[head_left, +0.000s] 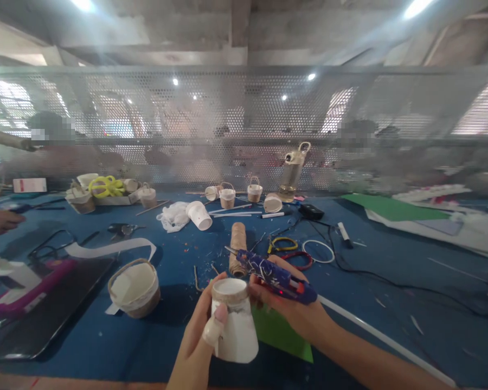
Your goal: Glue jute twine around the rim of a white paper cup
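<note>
My left hand (205,322) is closed round a white paper cup (235,330), held upside down with a band of jute twine round its upper end. My right hand (296,309) grips a blue patterned glue gun (274,276), its nozzle pointing left, just above the cup's twine band. A spool of jute twine (238,246) lies on the blue table (390,281) just beyond the gun. A green paper sheet (282,333) lies under my right wrist.
A twine-wrapped cup (135,288) lies at the left beside a dark tray (49,314). Several small cup baskets (228,196), a water bottle (291,173), wire loops (318,251), scissors (122,230) and a black cable (390,279) litter the table. Another person's hand (0,221) rests far left. A perforated screen (244,124) backs the table.
</note>
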`<state>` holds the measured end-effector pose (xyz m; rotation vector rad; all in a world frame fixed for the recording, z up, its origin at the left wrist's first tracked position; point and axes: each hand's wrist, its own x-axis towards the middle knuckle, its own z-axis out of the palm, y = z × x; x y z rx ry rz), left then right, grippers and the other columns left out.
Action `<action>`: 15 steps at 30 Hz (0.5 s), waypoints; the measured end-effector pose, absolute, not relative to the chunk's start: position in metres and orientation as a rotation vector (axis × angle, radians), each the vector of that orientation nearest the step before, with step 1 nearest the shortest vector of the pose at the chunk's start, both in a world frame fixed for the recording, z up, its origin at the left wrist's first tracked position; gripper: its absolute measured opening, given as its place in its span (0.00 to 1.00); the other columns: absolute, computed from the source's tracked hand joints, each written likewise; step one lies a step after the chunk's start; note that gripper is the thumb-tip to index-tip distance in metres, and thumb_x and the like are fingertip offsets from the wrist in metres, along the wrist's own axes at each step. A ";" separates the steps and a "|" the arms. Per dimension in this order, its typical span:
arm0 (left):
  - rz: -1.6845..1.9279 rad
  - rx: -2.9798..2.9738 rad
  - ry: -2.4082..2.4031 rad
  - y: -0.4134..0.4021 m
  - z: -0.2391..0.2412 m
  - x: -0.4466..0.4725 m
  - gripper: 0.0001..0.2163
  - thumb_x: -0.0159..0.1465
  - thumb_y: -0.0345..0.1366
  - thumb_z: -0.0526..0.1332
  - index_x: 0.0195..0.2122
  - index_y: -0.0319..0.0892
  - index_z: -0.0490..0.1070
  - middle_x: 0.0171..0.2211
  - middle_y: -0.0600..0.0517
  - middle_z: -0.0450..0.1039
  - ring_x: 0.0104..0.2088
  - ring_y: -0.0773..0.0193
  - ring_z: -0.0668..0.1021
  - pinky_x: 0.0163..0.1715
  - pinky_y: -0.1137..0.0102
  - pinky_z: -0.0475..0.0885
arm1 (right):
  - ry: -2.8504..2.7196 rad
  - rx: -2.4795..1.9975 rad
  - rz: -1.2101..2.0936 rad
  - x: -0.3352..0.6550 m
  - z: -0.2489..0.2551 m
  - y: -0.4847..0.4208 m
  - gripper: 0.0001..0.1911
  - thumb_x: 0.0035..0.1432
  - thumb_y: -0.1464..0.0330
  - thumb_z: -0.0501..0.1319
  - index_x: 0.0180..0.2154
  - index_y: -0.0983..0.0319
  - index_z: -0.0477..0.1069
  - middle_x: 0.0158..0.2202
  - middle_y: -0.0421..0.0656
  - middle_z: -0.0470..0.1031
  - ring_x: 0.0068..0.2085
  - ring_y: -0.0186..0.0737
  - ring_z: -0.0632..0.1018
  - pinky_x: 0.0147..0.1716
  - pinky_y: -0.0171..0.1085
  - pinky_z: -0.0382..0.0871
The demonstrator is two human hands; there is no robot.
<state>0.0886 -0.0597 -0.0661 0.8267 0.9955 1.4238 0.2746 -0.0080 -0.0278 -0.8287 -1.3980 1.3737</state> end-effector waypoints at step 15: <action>1.508 0.967 0.929 -0.069 -0.063 0.097 0.30 0.60 0.52 0.75 0.62 0.52 0.73 0.55 0.44 0.84 0.54 0.46 0.84 0.55 0.61 0.76 | -1.384 -0.824 1.383 0.274 -0.026 -0.016 0.19 0.49 0.64 0.81 0.32 0.60 0.72 0.29 0.35 0.77 0.31 0.34 0.77 0.33 0.34 0.72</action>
